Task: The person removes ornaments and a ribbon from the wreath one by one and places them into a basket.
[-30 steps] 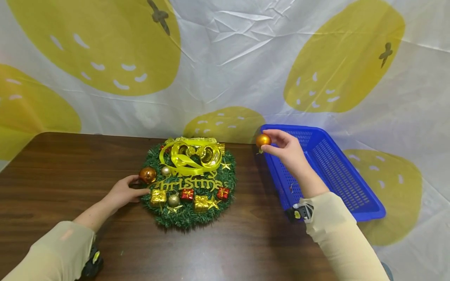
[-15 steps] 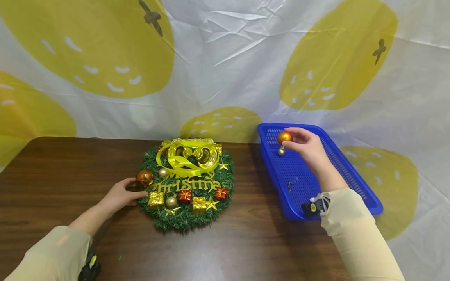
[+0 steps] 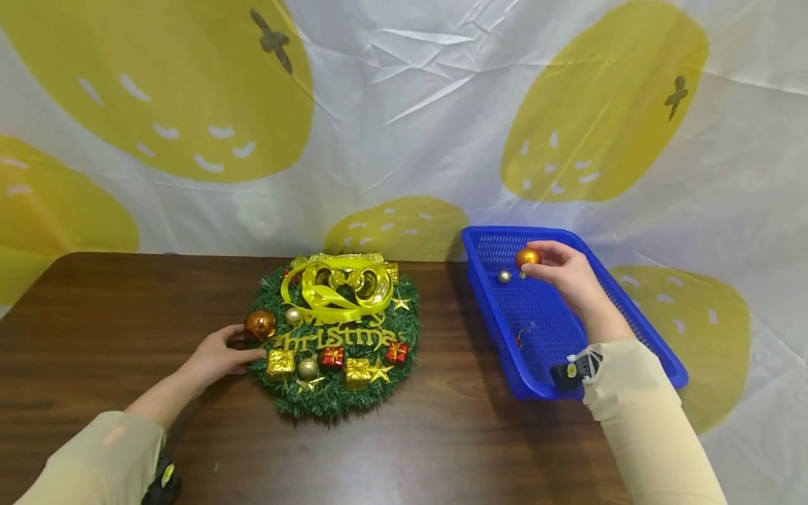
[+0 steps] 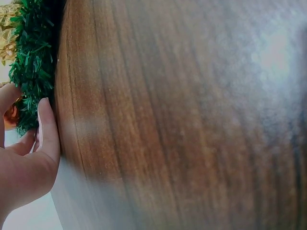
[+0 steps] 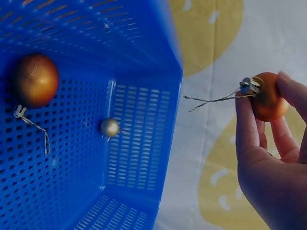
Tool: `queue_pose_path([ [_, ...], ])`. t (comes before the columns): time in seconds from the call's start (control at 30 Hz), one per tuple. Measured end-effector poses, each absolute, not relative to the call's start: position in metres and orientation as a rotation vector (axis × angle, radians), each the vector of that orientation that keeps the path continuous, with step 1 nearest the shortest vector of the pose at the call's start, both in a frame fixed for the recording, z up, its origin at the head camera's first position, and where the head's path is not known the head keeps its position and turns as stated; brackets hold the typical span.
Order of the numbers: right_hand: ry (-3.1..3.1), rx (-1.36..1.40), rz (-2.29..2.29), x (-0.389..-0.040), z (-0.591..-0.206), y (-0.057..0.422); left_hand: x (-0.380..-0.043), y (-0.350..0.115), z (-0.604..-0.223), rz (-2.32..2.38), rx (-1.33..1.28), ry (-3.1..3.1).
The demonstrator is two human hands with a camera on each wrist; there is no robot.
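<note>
Pinching a shiny orange bauble (image 3: 527, 257) over the blue perforated plastic basket (image 3: 637, 330), the right hand (image 3: 564, 270) hovers; the left hand (image 3: 217, 358), fingers relaxed, touches the green tinsel Christmas wreath (image 3: 334, 330) on the desk (image 3: 95, 315).

Left hand (image 4: 21, 167) at lower left, fingers straight, fingertips (image 4: 45, 108) touching green wreath (image 4: 33, 72) edge. Wreath lies on dark wood-grain desk (image 4: 182, 120). Orange bauble (image 4: 9, 116) partly visible behind fingers. Gold decoration (image 4: 8, 28) at top left, blurred.
</note>
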State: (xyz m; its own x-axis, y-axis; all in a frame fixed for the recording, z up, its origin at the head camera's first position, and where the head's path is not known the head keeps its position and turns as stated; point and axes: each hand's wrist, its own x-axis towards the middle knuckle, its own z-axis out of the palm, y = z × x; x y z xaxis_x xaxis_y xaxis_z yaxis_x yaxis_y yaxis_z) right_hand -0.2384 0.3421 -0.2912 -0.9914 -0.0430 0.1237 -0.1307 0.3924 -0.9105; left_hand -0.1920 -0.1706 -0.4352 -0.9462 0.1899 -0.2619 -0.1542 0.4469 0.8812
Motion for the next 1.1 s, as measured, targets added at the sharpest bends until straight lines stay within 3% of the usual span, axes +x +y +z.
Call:
queue_pose_path([
  [0.37, -2.641, 0.207, 1.689, -0.240, -0.298, 0.349, -0.190, -0.171, -0.437, 1.507, 0.041, 2.377],
  [1.1, -2.890, -0.017, 1.450, -0.236, -0.300, 0.348, -0.190, -0.170, -0.434, 1.542, 0.055, 2.373],
])
